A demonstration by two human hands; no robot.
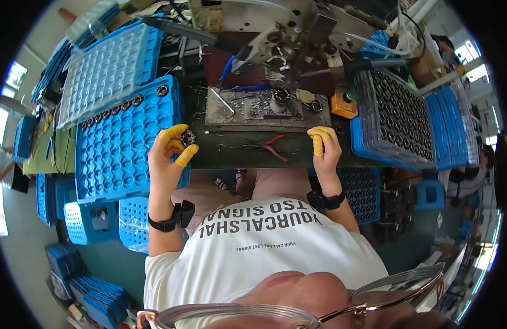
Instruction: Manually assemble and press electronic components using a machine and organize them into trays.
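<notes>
My left hand (170, 149), with yellow finger cots on its fingertips, pinches a small round motor stator (189, 137) with dark teeth and coppery bits. It is over the right edge of a blue moulded tray (127, 137), which has a row of similar stators (116, 109) along its far side. My right hand (325, 147), also in yellow finger cots, is at the bench's front edge with its fingers curled together; anything between them is hidden. Close beside it lies a small dark round part (338, 130). Between my hands rest red-handled pliers (275, 148).
Ahead, a scrap-strewn metal plate (215, 118) carries a fixture post (278, 101) with a stator on top. Behind it rises a machine (286, 46). An orange block (343, 106) stands near a stacked tray full of stators (399, 118) at right. A clear tray (102, 71) sits far left.
</notes>
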